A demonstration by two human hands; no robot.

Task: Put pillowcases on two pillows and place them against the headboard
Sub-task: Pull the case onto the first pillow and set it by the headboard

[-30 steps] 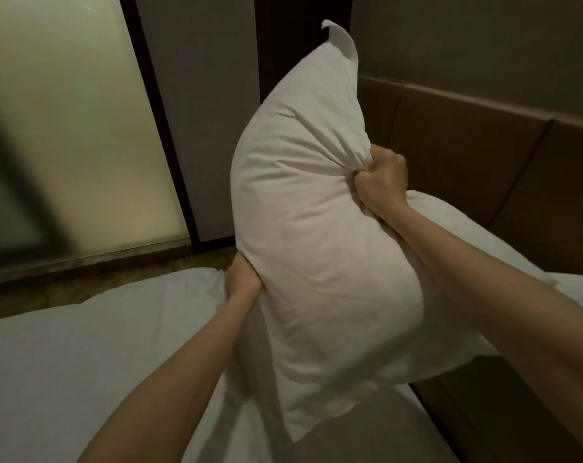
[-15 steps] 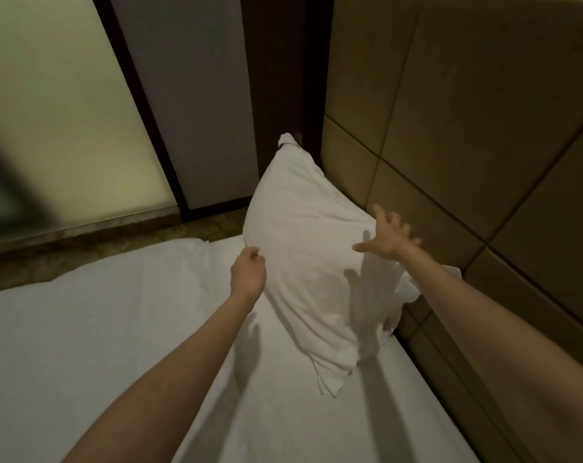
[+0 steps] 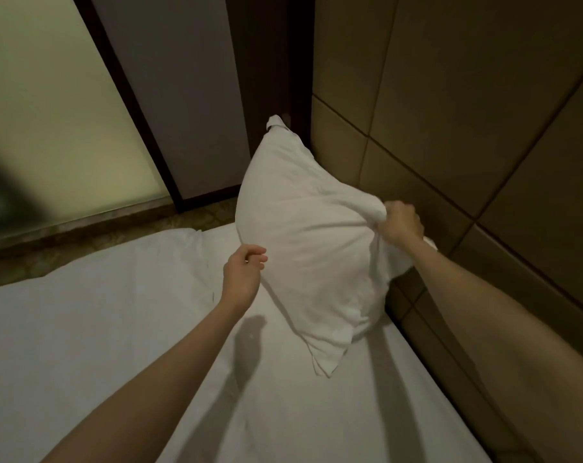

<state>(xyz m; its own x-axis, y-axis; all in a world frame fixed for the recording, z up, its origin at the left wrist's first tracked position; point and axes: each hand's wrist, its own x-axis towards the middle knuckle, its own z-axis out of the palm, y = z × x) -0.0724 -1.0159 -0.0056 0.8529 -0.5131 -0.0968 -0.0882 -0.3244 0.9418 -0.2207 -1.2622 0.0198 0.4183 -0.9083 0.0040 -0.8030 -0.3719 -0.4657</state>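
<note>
**Pillow at headboard corner, right hand regripped**

Count: one white fabric-cased pillow (image 3: 303, 235) in view, one white-sheeted bed (image 3: 99, 329), two bare hands. A second pillow cannot be seen here.

Position: pillow stands on end at the far right corner of the bed, leaning against the tan padded panel headboard (image 3: 467, 111). Its upper corner points up beside the dark vertical frame (image 3: 266, 61); a loose flap of the case hangs at its lower end, resting on the sheet.

Right hand (image 3: 402, 223): clenched on a bunched fold of the case at the pillow's headboard-side edge.
Left hand (image 3: 243, 274): fingers loosely curled, at the pillow's bed-side edge; whether it grips or only touches the fabric, cannot tell.

Change vs. half a second ago: right hand was spread open on the pillow, now fisted on cloth. Pillow sits in much the same spot. Left hand roughly unchanged.

Frosted glass panel (image 3: 49, 111) lies beyond the bed's far edge. No readable writing or labels.
</note>
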